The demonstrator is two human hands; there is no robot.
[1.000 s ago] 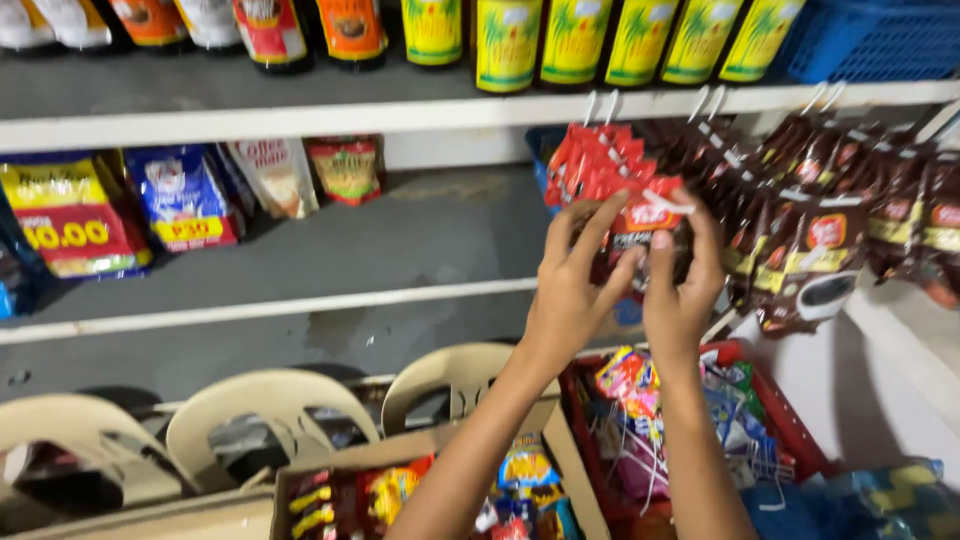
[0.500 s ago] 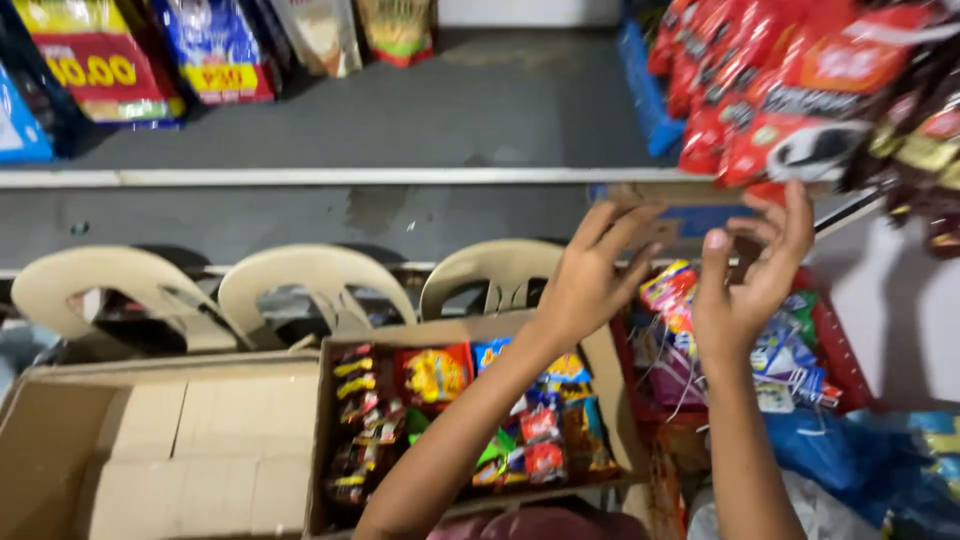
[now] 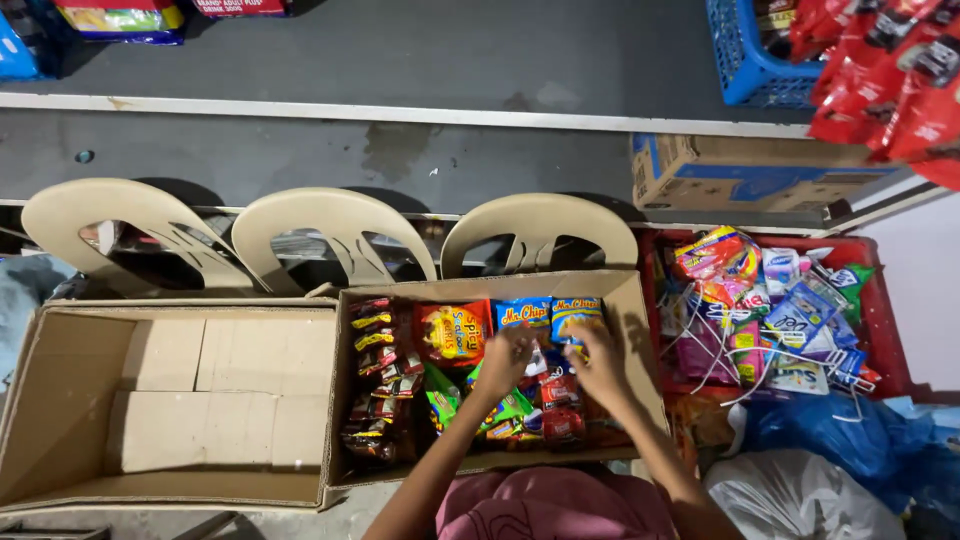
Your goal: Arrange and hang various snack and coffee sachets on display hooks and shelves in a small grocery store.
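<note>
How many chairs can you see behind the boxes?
3, in a row behind the cardboard boxes: left chair, middle chair, right chair. Only their beige backs show; more may be hidden out of view.

Bare forearms, no sleeves; pink garment over the lap.

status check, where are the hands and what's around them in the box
Left hand and right hand both down in the snack box, on the small packets. Grip unclear. Empty box to the left, red crate to the right.
</note>
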